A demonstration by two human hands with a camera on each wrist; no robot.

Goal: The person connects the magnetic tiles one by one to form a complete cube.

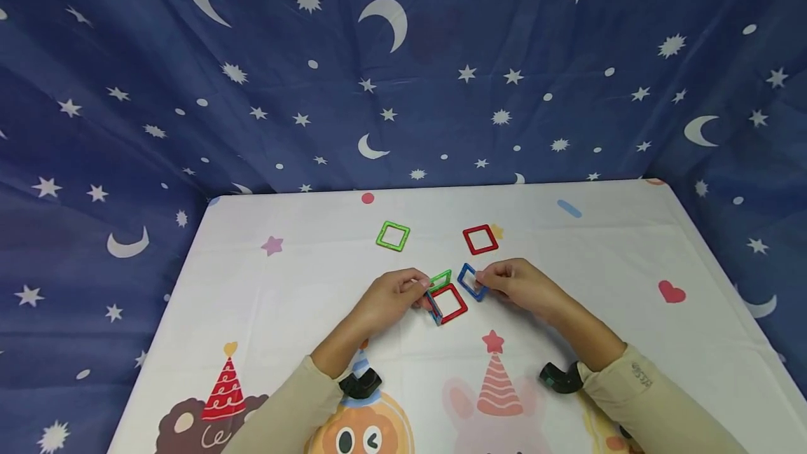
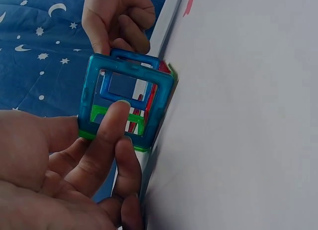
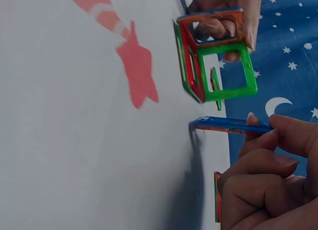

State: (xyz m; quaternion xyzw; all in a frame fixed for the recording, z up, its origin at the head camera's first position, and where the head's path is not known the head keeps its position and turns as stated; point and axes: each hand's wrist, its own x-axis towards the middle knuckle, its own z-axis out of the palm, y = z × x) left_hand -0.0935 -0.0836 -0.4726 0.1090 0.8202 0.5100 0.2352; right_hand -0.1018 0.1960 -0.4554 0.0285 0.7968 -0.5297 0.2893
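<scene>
My left hand [image 1: 391,296] pinches a blue square magnetic tile [image 2: 87,93] standing on edge, thumb at one side and fingers across its window. That tile forms the left side of a partly built box. A red square tile [image 1: 458,313] lies flat as its base, and a green tile [image 3: 252,76] stands along the far side. To the right, my right hand [image 1: 525,288] pinches another blue tile [image 3: 223,123] by its edge between thumb and fingers. This tile is tilted, a small gap away from the box.
Behind the box lie two more square tiles on the white printed cloth [image 1: 302,300], a green tile [image 1: 381,232] at left and a red tile [image 1: 468,242] at right. A dark blue curtain [image 1: 441,125] with moons and stars rises beyond the table's back edge.
</scene>
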